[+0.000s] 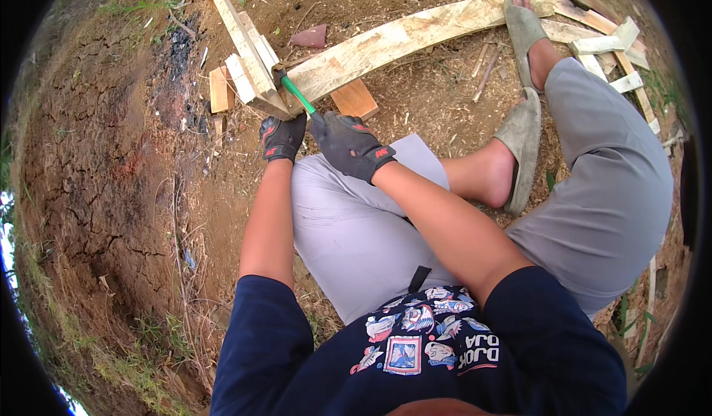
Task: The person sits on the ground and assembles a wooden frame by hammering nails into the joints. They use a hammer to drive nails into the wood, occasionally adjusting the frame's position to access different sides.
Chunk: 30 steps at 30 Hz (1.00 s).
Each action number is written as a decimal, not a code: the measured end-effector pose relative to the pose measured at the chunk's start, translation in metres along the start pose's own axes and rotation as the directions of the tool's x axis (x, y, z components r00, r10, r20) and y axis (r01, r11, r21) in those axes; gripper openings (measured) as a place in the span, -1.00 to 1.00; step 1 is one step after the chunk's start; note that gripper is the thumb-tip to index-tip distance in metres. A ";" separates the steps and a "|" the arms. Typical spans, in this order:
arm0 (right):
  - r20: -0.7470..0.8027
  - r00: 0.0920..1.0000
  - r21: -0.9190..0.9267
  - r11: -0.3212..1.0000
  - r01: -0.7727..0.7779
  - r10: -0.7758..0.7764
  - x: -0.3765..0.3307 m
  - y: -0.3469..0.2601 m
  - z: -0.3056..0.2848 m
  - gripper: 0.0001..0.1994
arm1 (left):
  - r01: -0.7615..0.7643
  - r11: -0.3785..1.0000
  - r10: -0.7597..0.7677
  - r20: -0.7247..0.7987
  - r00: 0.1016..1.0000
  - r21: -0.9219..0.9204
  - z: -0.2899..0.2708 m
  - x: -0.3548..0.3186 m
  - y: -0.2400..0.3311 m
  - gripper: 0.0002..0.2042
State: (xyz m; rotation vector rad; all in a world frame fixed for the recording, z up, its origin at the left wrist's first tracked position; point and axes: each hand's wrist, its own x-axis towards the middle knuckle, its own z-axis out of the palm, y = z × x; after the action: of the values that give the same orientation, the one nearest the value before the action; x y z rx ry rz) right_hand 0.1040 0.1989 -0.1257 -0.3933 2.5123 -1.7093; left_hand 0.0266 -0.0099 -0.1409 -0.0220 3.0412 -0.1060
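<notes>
My right hand (345, 144), in a black work glove with red marks, is closed round the green handle of a tool (297, 93). Its small dark head rests against the upright wooden pieces, and its exact kind is hard to make out. My left hand (282, 136), gloved alike, grips the near end of a narrow wooden board (248, 49); its fingertips are partly hidden. This board stands crosswise at the left end of a long pale plank (400, 39), which curves in the view toward my foot. Both hands are close together, just beyond my knee.
An orange-brown wood block (355, 99) lies under the long plank, and another block (220, 90) sits left of the board. A reddish shard (309, 36) lies beyond. Scrap wood (598, 45) is piled at far right. My sandalled foot (525, 34) rests by the plank on sawdust-strewn soil.
</notes>
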 end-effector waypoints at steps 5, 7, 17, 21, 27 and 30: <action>-0.203 0.979 -0.017 0.999 0.029 -0.032 0.001 -0.037 -0.022 -0.69 | -0.053 0.998 0.054 -0.045 0.998 0.026 0.019 -0.005 -0.031 -0.44; -0.174 0.982 0.062 0.996 -0.062 0.072 0.007 -0.039 -0.034 -0.67 | -0.048 0.999 0.048 -0.025 0.999 0.019 0.019 -0.003 -0.029 -0.43; -0.322 0.945 0.123 0.987 0.105 -0.061 0.001 -0.047 -0.042 -0.65 | -0.002 1.000 0.001 -0.011 1.000 -0.008 0.007 -0.007 -0.017 -0.44; -0.075 0.996 0.044 0.998 -0.050 0.054 0.001 -0.018 -0.007 -0.57 | -0.078 0.995 0.081 -0.050 0.995 0.055 0.013 -0.004 -0.020 -0.45; -0.103 0.965 0.180 0.958 -0.221 0.242 0.010 -0.049 -0.043 -0.51 | -0.088 0.996 0.087 -0.087 0.992 -0.014 0.028 -0.003 -0.035 -0.45; 0.001 0.980 0.150 0.969 -0.196 0.198 0.005 -0.029 -0.025 -0.47 | -0.101 0.995 0.102 -0.066 0.993 0.009 0.023 0.000 -0.028 -0.46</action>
State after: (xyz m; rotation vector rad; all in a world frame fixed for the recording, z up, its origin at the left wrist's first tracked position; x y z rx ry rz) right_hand 0.0992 0.2106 -0.0893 -0.1162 2.3217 -1.8100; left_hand 0.0294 -0.0396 -0.1613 0.1390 3.1007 -0.1089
